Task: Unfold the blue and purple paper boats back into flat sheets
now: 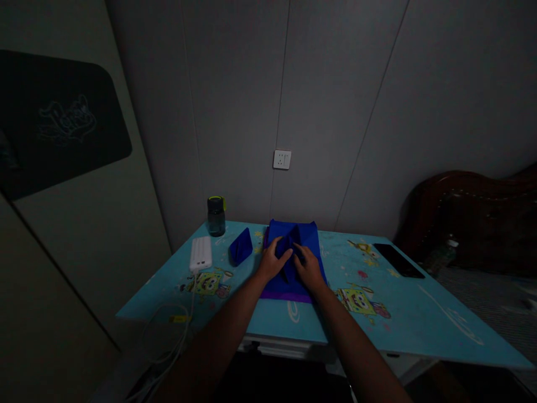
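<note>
A piece of folded dark blue paper [295,235] stands between my hands, above a blue paper sheet [309,228]. My left hand [273,262] grips its left side, thumb pointing inward. My right hand [309,268] has its curled fingers on the right side. Dim light and my fingers hide part of the folds, so its exact shape is unclear. A purple sheet [289,297] shows under the blue one along the near edge. To the left rests another folded blue paper piece [241,247], shaped like a small boat, apart from both hands.
On the left of the blue cartoon-print table [255,319] are a white power bank [201,253] with a cable [184,330] trailing off the edge, and a dark water bottle [216,217]. A black phone [398,260] lies right. The wall with a socket [282,159] stands behind.
</note>
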`<control>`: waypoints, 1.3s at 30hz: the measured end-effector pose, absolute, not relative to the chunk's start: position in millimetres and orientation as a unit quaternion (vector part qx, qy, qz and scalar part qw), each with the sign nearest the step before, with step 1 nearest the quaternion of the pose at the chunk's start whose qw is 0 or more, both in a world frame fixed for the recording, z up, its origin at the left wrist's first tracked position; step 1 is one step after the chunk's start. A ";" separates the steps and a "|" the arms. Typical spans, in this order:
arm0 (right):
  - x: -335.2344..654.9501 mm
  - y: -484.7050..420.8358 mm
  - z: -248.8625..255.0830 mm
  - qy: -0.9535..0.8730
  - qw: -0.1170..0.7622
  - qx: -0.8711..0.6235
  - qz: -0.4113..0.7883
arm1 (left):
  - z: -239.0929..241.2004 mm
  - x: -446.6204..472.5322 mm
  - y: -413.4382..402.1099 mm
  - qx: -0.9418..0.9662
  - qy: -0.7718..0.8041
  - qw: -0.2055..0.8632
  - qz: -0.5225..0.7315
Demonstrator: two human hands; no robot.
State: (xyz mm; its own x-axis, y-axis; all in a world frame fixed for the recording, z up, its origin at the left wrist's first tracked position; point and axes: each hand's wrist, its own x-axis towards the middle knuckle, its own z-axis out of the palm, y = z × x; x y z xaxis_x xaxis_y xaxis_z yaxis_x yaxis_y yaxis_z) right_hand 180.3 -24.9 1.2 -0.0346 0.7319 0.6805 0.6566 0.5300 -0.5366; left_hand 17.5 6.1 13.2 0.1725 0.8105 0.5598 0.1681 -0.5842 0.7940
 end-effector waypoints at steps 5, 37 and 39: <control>181.7 -24.2 1.9 -0.711 0.501 -0.492 0.034 | 16.7 18.6 4.4 0.699 0.349 0.307 0.544; 190.1 -18.3 8.1 -0.492 0.656 -0.402 0.408 | -5.6 20.6 35.3 0.565 0.289 0.533 0.559; 190.9 -16.2 6.3 -0.487 0.666 -0.402 0.398 | -8.3 21.5 37.9 0.547 0.277 0.547 0.569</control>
State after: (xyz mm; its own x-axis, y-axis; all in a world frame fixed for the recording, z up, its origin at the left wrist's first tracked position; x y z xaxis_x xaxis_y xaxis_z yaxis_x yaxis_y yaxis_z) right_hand 190.9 -16.2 6.3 0.2088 0.9214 0.3278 -0.1394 0.3598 -0.9226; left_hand 21.5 37.9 -8.3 0.1980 0.9267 0.3196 -0.3192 -0.2473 0.9149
